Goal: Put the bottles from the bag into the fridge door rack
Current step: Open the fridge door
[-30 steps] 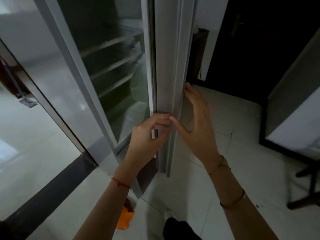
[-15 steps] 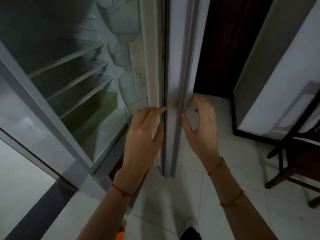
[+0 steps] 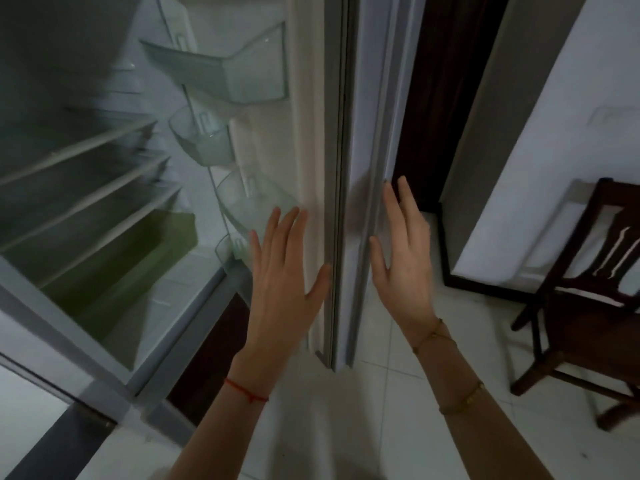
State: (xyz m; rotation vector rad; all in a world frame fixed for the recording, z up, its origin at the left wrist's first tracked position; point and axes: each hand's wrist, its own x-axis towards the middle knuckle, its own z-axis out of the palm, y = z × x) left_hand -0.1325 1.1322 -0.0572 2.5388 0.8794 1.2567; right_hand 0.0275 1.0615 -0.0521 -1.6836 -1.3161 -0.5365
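Note:
The fridge door [image 3: 349,140] stands open, seen edge-on in the middle of the view. Clear plastic door racks [image 3: 242,74] line its inner side, one above another, with nothing in them. My left hand [image 3: 284,271] is spread flat by the door's inner edge, its thumb at the door seal. My right hand [image 3: 403,251] is open on the outer side of the door edge, fingers apart, a little off the surface. Neither hand holds anything. No bag and no bottles are in view.
The fridge interior [image 3: 86,174] at left has bare glass shelves and a green drawer [image 3: 114,271]. A dark wooden chair [image 3: 588,306] stands at the right on the white tiled floor [image 3: 381,410]. A white wall [image 3: 554,133] and a dark doorway lie beyond the door.
Both hands have let go of the door edge and spread open. The door has swung wider, showing the door racks and more of the fridge interior.

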